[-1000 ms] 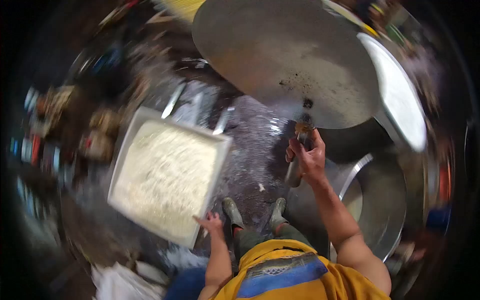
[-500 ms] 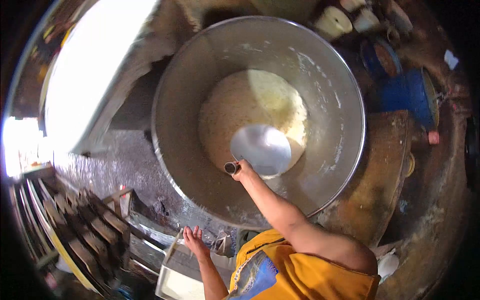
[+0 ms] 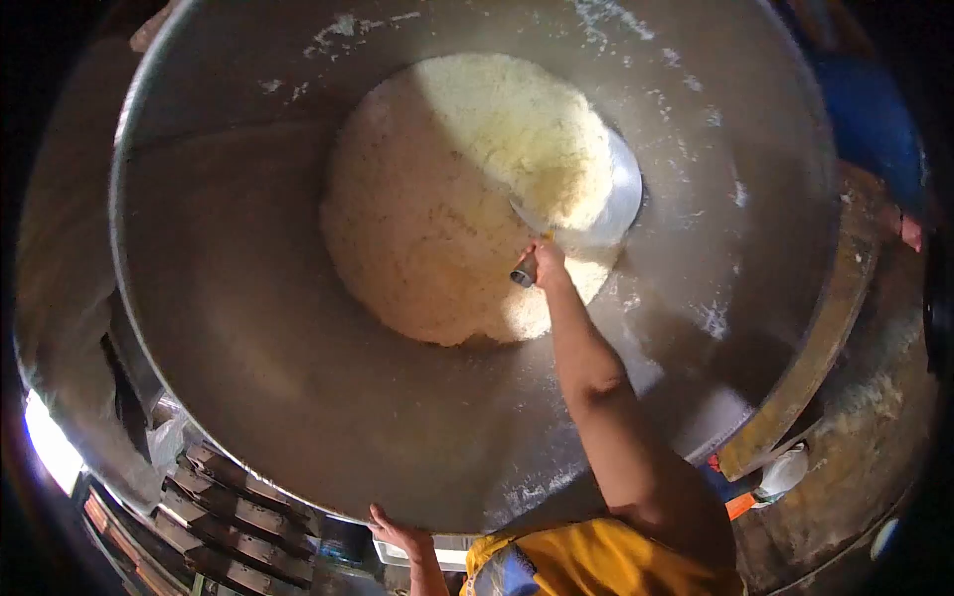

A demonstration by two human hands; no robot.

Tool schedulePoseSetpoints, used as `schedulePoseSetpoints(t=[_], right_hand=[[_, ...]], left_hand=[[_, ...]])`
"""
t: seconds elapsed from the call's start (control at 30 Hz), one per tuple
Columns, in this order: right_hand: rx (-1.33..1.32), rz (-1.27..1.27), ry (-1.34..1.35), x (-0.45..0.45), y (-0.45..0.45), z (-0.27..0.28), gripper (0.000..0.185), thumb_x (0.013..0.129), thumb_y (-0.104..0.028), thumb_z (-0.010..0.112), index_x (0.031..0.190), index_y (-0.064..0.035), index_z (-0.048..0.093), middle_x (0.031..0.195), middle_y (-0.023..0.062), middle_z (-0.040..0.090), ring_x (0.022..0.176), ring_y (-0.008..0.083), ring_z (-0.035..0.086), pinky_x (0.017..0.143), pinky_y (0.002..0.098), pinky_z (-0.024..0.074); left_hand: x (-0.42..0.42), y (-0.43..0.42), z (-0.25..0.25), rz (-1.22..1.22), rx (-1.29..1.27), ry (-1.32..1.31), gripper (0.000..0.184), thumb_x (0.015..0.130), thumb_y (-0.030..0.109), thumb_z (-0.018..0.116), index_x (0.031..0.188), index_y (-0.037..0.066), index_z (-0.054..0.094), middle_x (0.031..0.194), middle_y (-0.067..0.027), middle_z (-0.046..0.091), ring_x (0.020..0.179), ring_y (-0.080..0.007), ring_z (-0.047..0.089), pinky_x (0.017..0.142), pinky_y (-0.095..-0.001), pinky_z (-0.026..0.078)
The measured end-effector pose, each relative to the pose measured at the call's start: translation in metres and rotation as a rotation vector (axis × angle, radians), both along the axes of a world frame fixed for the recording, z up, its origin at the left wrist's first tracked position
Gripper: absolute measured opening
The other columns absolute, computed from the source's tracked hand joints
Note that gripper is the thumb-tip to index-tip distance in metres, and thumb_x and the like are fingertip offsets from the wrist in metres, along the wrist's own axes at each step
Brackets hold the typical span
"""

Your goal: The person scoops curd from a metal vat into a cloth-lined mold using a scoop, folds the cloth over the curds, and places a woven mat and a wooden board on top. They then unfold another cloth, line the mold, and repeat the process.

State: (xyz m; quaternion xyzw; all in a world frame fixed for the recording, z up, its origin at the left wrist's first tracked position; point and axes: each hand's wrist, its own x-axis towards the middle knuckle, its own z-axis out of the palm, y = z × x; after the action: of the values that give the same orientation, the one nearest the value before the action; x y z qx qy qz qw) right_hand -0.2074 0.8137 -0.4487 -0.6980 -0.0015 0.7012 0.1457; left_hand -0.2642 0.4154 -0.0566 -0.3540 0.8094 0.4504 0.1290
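Observation:
My right hand [image 3: 546, 264] is closed round the tubular handle of a large metal scoop [image 3: 628, 194], down inside a big round metal vat [image 3: 248, 199]. The scoop's bowl is sunk in pale, crumbly, flour-like stuff [image 3: 417, 228] at the vat's bottom, and a heap of it lies in the bowl. Part of the bowl is hidden under that heap. At the vat's near rim, my left hand [image 3: 399, 534] grips the edge, some fingers hidden.
Patches of pale residue cling to the vat's inner wall. Dark slatted racks [image 3: 234, 521] stand at lower left, beside a white-edged container [image 3: 452, 553] below the rim. A wooden board [image 3: 825, 348] and a blue drum [image 3: 870, 129] are on the right.
I have leaned further over the vat. The scoop, bare before, has moved right and away from me into the pale stuff. My left hand has come from free air onto the rim.

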Motion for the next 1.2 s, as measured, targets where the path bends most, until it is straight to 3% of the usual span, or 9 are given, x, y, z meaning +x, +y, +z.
schedulePoseSetpoints(t=[0.1,0.17,0.23,0.33,0.5,0.63,0.83,1.03,1.2], right_hand=[[0.085,0.271,0.054,0.0,0.028,-0.02,0.015,0.091,-0.013,0.049,0.079,-0.0047,0.047,0.061,0.0085,0.048,0.05,0.0231,0.049,0.045,0.0375,0.0456],[0.159,0.376,0.072,-0.012,0.045,-0.006,0.012,0.085,-0.009,0.056,0.077,-0.0039,0.049,0.058,0.0082,0.049,0.049,0.0201,0.05,0.045,0.0349,0.0442],[0.187,0.392,0.094,-0.027,0.055,-0.003,0.012,0.083,-0.007,0.057,0.075,-0.0038,0.05,0.057,0.0068,0.049,0.048,0.0182,0.049,0.045,0.0328,0.0435],[0.286,0.484,0.185,-0.046,0.062,0.019,0.012,0.083,-0.007,0.057,0.073,-0.0045,0.05,0.057,0.0055,0.049,0.048,0.0163,0.049,0.045,0.0308,0.0427],[0.35,0.835,0.307,-0.081,0.067,0.098,0.015,0.083,-0.008,0.056,0.07,-0.0053,0.049,0.055,0.0045,0.049,0.045,0.0157,0.05,0.045,0.0304,0.0423],[0.51,1.115,0.289,-0.103,0.048,0.206,0.016,0.082,-0.01,0.054,0.068,-0.0047,0.049,0.052,0.0052,0.049,0.043,0.0161,0.05,0.044,0.0305,0.0421],[0.526,1.455,0.371,-0.107,-0.02,0.39,0.007,0.082,-0.004,0.051,0.075,-0.003,0.049,0.053,0.0065,0.05,0.044,0.016,0.051,0.044,0.031,0.0452],[0.434,1.849,0.495,-0.085,-0.15,0.519,0.005,0.082,-0.002,0.051,0.078,-0.0026,0.048,0.056,0.0061,0.05,0.046,0.0153,0.051,0.045,0.0304,0.0462],[0.244,2.18,0.467,-0.032,-0.325,0.572,0.005,0.082,-0.003,0.053,0.079,-0.0008,0.05,0.058,0.0071,0.05,0.049,0.0161,0.052,0.046,0.031,0.0468]], left_hand=[[0.005,-0.017,0.01,-1.287,-0.812,0.262,0.059,0.086,0.041,0.056,0.125,-0.001,0.039,0.118,-0.0164,0.049,0.101,-0.0276,0.049,0.086,-0.0442,0.044],[0.008,-0.022,-0.004,-0.115,-0.231,0.0,0.058,0.086,0.04,0.055,0.123,-0.002,0.042,0.112,-0.0155,0.049,0.101,-0.0282,0.049,0.086,-0.0449,0.043],[0.009,-0.021,-0.006,-0.004,-0.154,0.049,0.056,0.087,0.039,0.053,0.122,-0.003,0.043,0.11,-0.0151,0.049,0.102,-0.0279,0.049,0.087,-0.0442,0.042],[0.013,-0.032,-0.001,-0.286,-0.352,0.0,0.057,0.086,0.038,0.056,0.127,0.001,0.041,0.116,-0.0134,0.049,0.105,-0.0268,0.049,0.088,-0.0423,0.042],[0.0,0.019,0.001,-0.001,0.031,0.112,0.058,0.087,0.034,0.055,0.132,0.002,0.037,0.123,-0.0128,0.048,0.107,-0.0259,0.049,0.089,-0.0403,0.042],[0.0,0.015,0.003,0.108,0.143,0.158,0.06,0.091,0.025,0.052,0.138,0.0,0.023,0.128,-0.0167,0.042,0.112,-0.0261,0.046,0.094,-0.0399,0.041],[0.027,-0.028,-0.031,0.024,0.253,0.281,0.055,0.09,0.018,0.054,0.136,-0.001,0.033,0.133,-0.0168,0.037,0.121,-0.0261,0.041,0.103,-0.038,0.032],[0.068,-0.072,-0.017,0.132,0.539,0.309,0.062,0.085,0.013,0.065,0.137,0.001,0.034,0.133,-0.0169,0.044,0.118,-0.0234,0.049,0.094,-0.0333,0.045],[0.186,-0.197,-0.021,-0.042,0.144,0.286,0.078,0.079,0.029,0.072,0.139,-0.001,0.031,0.134,-0.0205,0.044,0.117,-0.0257,0.05,0.097,-0.0369,0.044]])
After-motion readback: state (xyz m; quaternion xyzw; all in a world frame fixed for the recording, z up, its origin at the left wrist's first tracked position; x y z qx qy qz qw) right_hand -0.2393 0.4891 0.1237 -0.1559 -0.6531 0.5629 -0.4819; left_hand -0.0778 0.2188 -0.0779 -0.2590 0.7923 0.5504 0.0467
